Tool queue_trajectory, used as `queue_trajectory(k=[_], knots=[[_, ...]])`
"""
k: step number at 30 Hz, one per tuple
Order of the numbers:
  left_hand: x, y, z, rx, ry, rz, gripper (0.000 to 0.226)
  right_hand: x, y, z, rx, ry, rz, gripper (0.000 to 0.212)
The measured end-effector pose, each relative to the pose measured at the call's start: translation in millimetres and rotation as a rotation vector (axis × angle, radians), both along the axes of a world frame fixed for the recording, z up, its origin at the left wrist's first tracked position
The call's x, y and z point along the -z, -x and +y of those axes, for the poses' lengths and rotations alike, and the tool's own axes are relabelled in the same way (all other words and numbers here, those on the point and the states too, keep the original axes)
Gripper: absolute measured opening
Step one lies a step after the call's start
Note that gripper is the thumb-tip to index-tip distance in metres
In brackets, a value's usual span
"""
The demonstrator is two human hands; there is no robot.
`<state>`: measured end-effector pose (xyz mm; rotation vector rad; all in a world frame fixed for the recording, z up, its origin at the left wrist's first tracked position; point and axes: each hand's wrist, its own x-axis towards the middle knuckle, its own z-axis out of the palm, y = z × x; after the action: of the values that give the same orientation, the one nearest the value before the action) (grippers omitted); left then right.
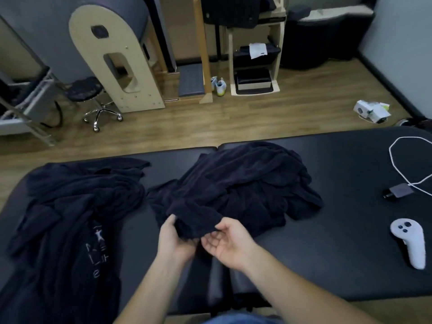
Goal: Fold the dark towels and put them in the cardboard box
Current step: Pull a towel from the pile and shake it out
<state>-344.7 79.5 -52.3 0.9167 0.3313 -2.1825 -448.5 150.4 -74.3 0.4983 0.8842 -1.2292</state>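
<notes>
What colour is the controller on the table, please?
The controller is white with dark buttons, clearest in the head view.

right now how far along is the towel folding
Done: nothing yet. No folded towel shows, and no cardboard box is in view. In hand: the left hand and right hand grip the near edge of the crumpled middle pile on the table. Left: folding that pile, then the lettered pile beside it, then boxing everything.

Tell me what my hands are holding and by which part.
Both hold the middle dark towel by its near edge: the left hand grips it, the right hand pinches it alongside.
</notes>
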Motion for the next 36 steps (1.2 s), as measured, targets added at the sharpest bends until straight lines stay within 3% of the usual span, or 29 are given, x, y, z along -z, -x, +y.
queue_trajectory(k=[1,3,5,7,9,11,13,16,19,22,24,27,31,36], knots=[[-8,6,-4,0.010,0.031,-0.165,0.026,4,6,2,0.013,-0.003,-0.015,0.008],[-40,9,-7,0.109,0.154,-0.183,0.032,5,12,-1,0.057,0.022,-0.076,0.015],[-59,13,-4,0.205,0.231,-0.084,0.054,6,18,-12,0.157,0.043,-0.142,0.034],[-93,14,2,0.329,0.408,-0.001,0.066,8,27,-27,0.226,0.040,-0.115,0.033],[-128,14,2,0.388,0.555,-0.007,0.045,11,41,-41,0.215,0.006,-0.009,0.017],[-141,13,-16,0.307,0.610,-0.110,0.017,14,64,-45,0.264,-0.034,0.056,0.014],[-138,9,-39,0.174,0.561,-0.184,0.023,13,94,-43,0.412,-0.115,0.118,0.014],[-111,-3,-68,-0.024,0.399,-0.307,0.016,-10,136,-43,0.611,-0.221,0.282,0.040],[-92,9,-64,0.163,0.379,-0.410,0.013,-65,130,-54,0.482,0.003,0.392,0.038],[-77,35,-33,0.533,0.569,-0.465,0.035,-96,70,-45,0.168,0.295,0.228,0.020],[-69,44,-12,0.567,0.677,-0.530,0.040,-89,40,-29,0.106,0.365,0.055,0.024],[-58,39,3,0.491,0.878,-0.678,0.032,-72,34,-9,0.137,0.328,-0.097,0.040],[-62,30,11,0.383,1.005,-0.824,0.038,-65,38,-9,0.094,0.240,-0.050,0.043],[-82,25,-2,0.314,1.010,-0.734,0.042,-27,52,-11,0.180,0.071,-0.018,0.028]])
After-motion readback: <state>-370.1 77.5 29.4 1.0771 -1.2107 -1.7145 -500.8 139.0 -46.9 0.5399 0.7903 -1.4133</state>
